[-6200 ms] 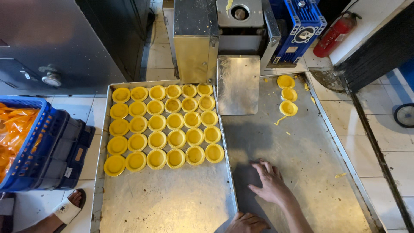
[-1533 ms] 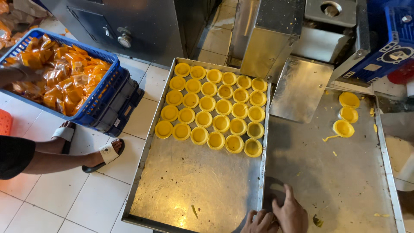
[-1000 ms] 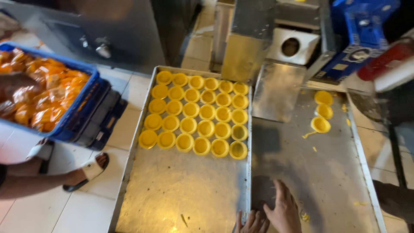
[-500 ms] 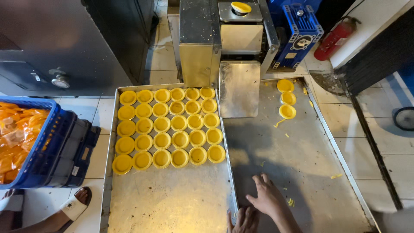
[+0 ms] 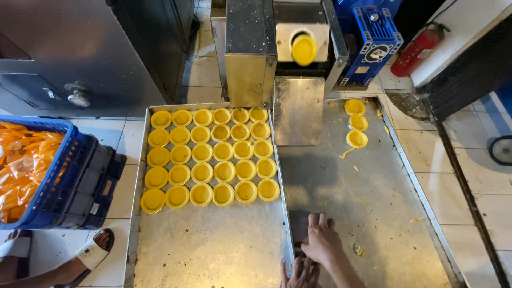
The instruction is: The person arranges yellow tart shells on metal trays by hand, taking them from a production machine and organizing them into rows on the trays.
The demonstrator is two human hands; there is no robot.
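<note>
My right hand (image 5: 321,241) lies flat, fingers spread and gripping nothing, on the bare metal of the right-hand work surface (image 5: 373,202), just beside the raised edge where it meets the baking tray (image 5: 213,250). My left hand (image 5: 300,274) sits right below it at the bottom of the view, touching that same edge; only its fingers show, so I cannot tell whether it is clasping the rim or merely resting there. The tray to the left carries yellow tart shells (image 5: 210,156) in neat rows across its far half (five rows, by my count), while its near half is plain metal. Three more shells (image 5: 356,124) stand in a short line at the far corner of the work surface, with a few yellow crumbs (image 5: 349,153) scattered near them. Beyond the tray stands a steel machine (image 5: 250,48) with a yellow piece (image 5: 304,49) in its round opening and a sloping chute (image 5: 298,111) below. On the floor to my left is a blue crate (image 5: 58,176) filled with orange packets (image 5: 18,170), and someone else's sandalled foot (image 5: 88,255) rests on the tiles near it.
</note>
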